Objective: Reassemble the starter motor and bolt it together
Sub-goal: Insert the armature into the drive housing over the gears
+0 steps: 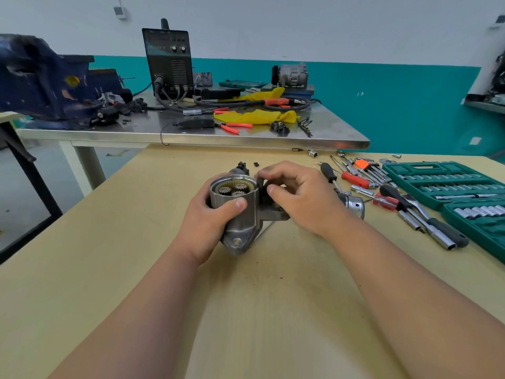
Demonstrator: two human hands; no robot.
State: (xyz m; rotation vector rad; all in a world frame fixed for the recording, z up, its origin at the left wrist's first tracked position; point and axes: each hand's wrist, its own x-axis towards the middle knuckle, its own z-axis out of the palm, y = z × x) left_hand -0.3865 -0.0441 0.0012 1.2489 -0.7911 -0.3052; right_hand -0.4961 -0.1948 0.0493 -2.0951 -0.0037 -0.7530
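Left grip point(216, 212): fingers and thumb curl round the barrel of the starter housing point(240, 214), with the thumb lying just under the open rim.
Right grip point(297, 195): thumb and fingertips pinch a small black part point(261, 184) against the housing wall, on the side opposite the left grip.
Housing position: tilted with the open mouth upward and held entirely by the left grip. Whether the lower lug touches the tabletop point(246, 310) cannot be determined.
Planet gears point(232, 189): three are exposed inside the mouth, directly above the left thumb, with no cover over them.
Risk, gear loss: further tilt away from the left grip would probably let the uncovered gears slide out.
Risk, misfit: if the right grip presses the black part in crooked, it may seat askew and prevent the next section from closing.
Risk, contamination: dark specks point(273, 277) lie on the tabletop below both grips. Setting the mouth down there could carry grit into the teeth.
Risk, slip: the barrel is smooth metal, so side force from the right grip could rotate it within the left grip.
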